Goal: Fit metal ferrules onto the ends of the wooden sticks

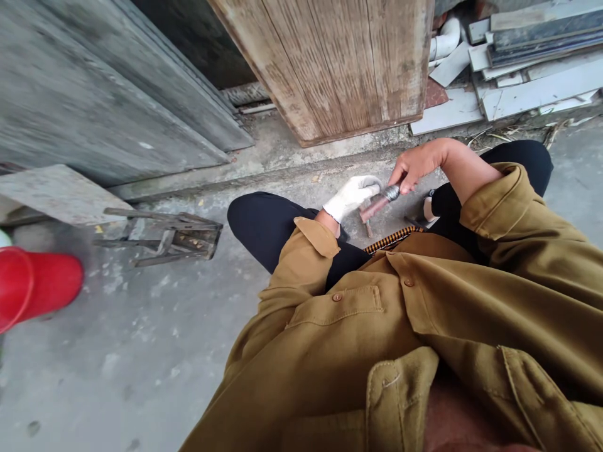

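Low in front of me, between my knees, both hands are close together. My right hand (414,166), bare, is closed around one end of a tool (377,206) with a reddish-brown shaft and a silver-grey wrapped band. I cannot make out what kind of tool it is. Just left of it my left hand (351,198) wears a white glove. Its fingers are bent together beside the wrapped band, and what they hold is hidden. A small thin piece (368,228) shows below the tool's left end, over the concrete.
A wooden panel (339,69) stands ahead, with grey boards (94,88) left of it. A small wooden stool (174,238) and a red bucket (40,285) lie at left. White panel scraps (541,88) are stacked at right, near a white pipe (445,41).
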Demonstrator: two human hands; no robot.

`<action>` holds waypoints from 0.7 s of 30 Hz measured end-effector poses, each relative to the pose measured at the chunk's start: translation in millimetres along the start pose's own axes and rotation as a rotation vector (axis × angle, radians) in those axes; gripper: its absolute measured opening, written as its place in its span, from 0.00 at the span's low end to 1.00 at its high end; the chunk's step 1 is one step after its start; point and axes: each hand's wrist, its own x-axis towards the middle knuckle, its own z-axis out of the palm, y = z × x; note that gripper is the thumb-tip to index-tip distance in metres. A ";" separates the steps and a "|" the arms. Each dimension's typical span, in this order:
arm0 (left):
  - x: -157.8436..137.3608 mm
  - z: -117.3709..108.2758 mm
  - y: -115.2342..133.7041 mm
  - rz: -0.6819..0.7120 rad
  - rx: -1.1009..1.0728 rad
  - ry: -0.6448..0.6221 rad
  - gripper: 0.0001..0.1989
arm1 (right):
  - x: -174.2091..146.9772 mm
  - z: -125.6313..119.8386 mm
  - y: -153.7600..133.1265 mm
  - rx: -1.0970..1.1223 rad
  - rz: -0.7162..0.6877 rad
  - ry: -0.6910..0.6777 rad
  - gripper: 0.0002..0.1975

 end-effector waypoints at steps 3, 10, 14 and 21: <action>-0.3 5.9 -1.5 -0.007 -0.273 0.068 0.12 | -8.8 -3.8 6.0 0.290 -0.224 0.354 0.26; -5.9 8.4 3.4 0.014 -0.042 -0.029 0.10 | 12.6 -9.5 17.6 0.608 -0.163 1.011 0.23; -13.2 0.2 11.8 0.043 0.134 -0.114 0.08 | 26.1 -5.3 15.1 0.061 0.299 1.006 0.09; -8.2 -16.6 13.7 0.109 0.142 0.153 0.05 | 20.5 15.8 -1.4 -0.195 0.373 0.287 0.04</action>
